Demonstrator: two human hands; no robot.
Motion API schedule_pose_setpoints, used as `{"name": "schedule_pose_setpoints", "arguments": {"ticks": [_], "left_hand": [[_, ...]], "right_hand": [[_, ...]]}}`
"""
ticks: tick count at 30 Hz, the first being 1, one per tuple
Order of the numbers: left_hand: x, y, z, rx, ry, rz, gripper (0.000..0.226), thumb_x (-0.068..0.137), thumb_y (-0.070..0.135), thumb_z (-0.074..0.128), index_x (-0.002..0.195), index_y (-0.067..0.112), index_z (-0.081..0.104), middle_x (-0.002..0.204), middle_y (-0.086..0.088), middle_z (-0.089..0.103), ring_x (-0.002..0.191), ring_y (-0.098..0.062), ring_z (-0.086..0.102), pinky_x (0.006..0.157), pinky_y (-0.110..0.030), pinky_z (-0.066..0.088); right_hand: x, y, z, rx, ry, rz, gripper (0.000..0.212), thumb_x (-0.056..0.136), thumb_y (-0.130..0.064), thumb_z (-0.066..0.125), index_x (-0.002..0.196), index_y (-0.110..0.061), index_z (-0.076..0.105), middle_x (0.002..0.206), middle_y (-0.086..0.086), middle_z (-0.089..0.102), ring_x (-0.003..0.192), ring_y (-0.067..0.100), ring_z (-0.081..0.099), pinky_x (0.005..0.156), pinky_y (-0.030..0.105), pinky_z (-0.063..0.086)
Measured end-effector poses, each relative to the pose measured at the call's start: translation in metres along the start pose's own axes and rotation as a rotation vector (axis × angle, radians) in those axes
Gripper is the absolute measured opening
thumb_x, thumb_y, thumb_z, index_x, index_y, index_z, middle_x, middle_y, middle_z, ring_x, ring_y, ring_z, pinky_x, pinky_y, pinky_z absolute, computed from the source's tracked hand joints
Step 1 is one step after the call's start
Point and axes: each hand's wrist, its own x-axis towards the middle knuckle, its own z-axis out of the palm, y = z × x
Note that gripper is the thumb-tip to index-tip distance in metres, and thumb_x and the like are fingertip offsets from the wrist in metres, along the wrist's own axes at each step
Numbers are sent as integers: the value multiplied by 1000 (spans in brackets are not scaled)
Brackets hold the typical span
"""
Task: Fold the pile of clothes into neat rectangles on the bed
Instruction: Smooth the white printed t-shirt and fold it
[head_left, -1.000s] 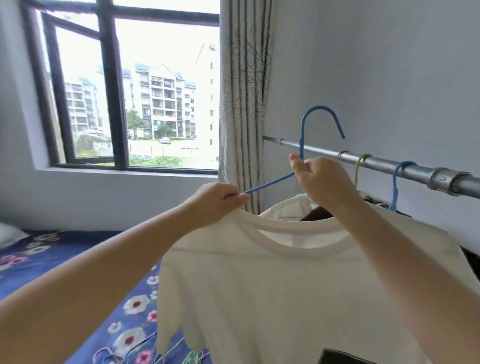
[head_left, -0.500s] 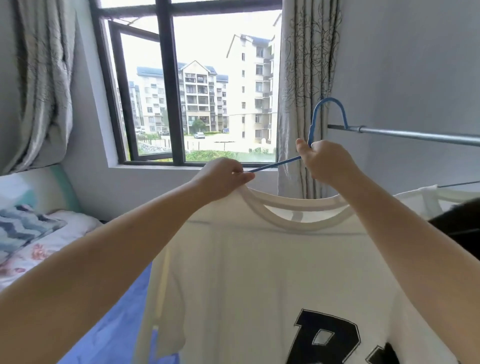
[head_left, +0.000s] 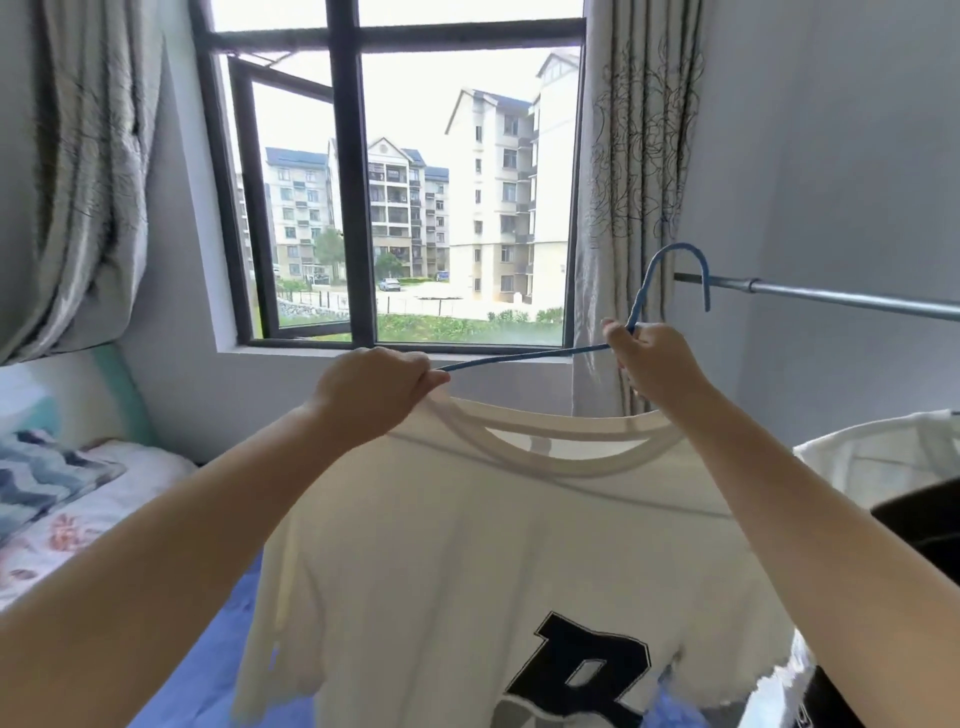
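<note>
Cream T-shirt (head_left: 467, 561) with black lettering hangs before us, above the blue bed (head_left: 208, 665). Our left hand (head_left: 371, 397) pinches its collar and the blue hanger (head_left: 524, 357) arm. Our right hand (head_left: 657, 366) grips the hanger neck, clear of the metal rail (head_left: 831, 299).

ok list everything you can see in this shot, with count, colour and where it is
t-shirt: 1, cream with black letter, held up at centre
hanger: 1, blue, in the t-shirt's neck
rail: 1, metal, right wall
window: 1, dark frame, ahead
curtains: 2, grey, either side of window
bed: 1, blue sheet, lower left
pillows: patterned, far left
hanging clothes: white and black, right edge
left hand: pinches collar and hanger arm
right hand: grips hanger below hook
</note>
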Motion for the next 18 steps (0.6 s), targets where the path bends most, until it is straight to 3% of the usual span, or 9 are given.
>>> {"name": "schedule_pose_setpoints", "arguments": {"ticks": [3,7,10,12,14,16,18], "left_hand": [[-3,-10,4,-6,120,35,49,88,39,37,54,8,50,39,-6,49,30,-26,51,37,-23,39],[4,-2,17,-259,176,-78,49,91,38,43,67,-3,55,51,-17,53,47,-33,53,50,-27,34],[14,5,21,-451,151,-197,40,92,29,54,78,-7,62,63,-12,52,61,-25,47,54,-20,29],[18,5,23,-517,100,-261,37,91,28,58,83,-7,65,69,-16,56,64,-21,47,54,-12,34],[17,5,29,-598,2,-329,36,90,25,60,84,-10,66,74,-24,60,61,-17,49,51,-13,34],[15,5,33,-654,-133,-389,33,88,21,62,74,-10,65,62,-16,51,45,-3,41,44,-13,30],[13,8,41,-739,-207,-458,33,88,19,62,63,-3,58,53,-5,42,38,-2,35,39,-11,27]], "right_hand": [[7,16,-9,90,41,95,50,96,-26,44,48,-14,37,30,-7,32,26,4,29,44,25,30],[15,30,-14,233,59,258,43,95,-25,46,54,-13,40,40,-1,35,25,7,31,43,24,29],[15,38,-20,307,18,366,39,96,-22,43,58,-13,38,28,-7,31,22,5,26,42,19,26],[14,44,-24,367,-6,446,40,96,-23,42,58,-15,34,27,-7,27,22,6,21,41,16,23],[11,52,-30,454,2,538,42,97,-25,40,57,-17,30,27,-8,24,22,7,17,36,10,19],[12,62,-38,668,82,664,43,98,-27,38,57,-18,28,27,-7,22,21,7,16,35,5,19],[10,70,-41,892,194,755,42,100,-28,38,60,-16,29,26,-7,23,20,7,18,33,5,21]]}}
